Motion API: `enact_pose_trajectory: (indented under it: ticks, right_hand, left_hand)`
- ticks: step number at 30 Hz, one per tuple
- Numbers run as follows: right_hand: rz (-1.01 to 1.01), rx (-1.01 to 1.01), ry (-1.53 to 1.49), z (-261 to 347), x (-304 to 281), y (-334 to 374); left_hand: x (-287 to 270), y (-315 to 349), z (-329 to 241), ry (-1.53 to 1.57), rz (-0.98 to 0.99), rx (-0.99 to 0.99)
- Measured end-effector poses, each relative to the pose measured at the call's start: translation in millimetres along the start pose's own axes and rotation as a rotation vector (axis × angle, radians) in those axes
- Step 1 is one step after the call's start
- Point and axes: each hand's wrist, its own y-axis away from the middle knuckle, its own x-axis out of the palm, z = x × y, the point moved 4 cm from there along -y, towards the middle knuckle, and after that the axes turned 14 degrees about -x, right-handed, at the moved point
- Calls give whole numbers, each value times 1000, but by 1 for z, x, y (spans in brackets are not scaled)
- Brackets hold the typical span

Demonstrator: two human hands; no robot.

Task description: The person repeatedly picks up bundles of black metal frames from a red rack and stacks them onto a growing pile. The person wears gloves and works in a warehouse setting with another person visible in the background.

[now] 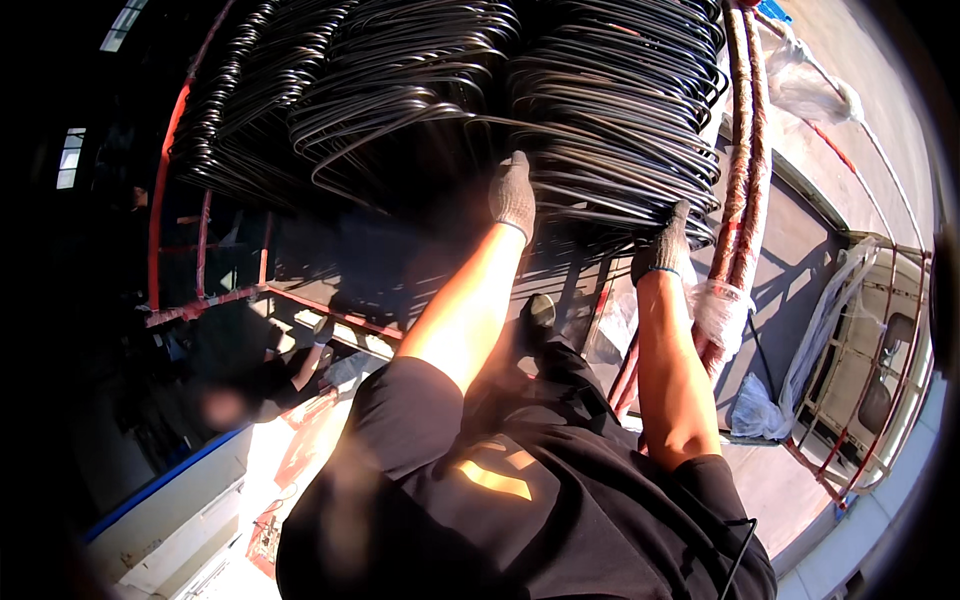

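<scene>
Both of my hands wear greyish work gloves and reach forward to a tall stack of dark, bent metal rods [610, 110] with rounded loop ends. My left hand [513, 195] is closed at the left corner of this stack, where a rod runs across from the neighbouring pile. At the lower right corner, my right hand [664, 246] is closed around the rod ends, thumb side up. The fingertips of both hands are partly hidden by the rods and by shadow. A second pile of bent rods [405, 70] lies to the left, its lowest loops sticking out toward me.
Red metal rails [165, 200] stand at the left. Thick wrapped red posts [738, 180] rise beside my right arm, with clear plastic film [722, 315] around them. A caged pale frame [870, 350] is at far right. Another person's gloved hand [325, 330] shows at lower left.
</scene>
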Motion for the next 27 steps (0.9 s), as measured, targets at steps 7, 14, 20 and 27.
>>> enact_pose_trajectory:
  ticks: [7,14,20,27]
  right_hand:
    - [265,362,-174,-6,25,40]
    - [392,357,-370,-21,36,39]
    - [388,305,-447,-40,13,37]
    - [388,337,-208,-27,25,62]
  left_hand:
    - [-3,20,-4,681,417,-217]
    - [17,13,-2,668,306,-99]
    - [18,21,6,672,244,-5]
    - [-15,40,-5,692,201,-46]
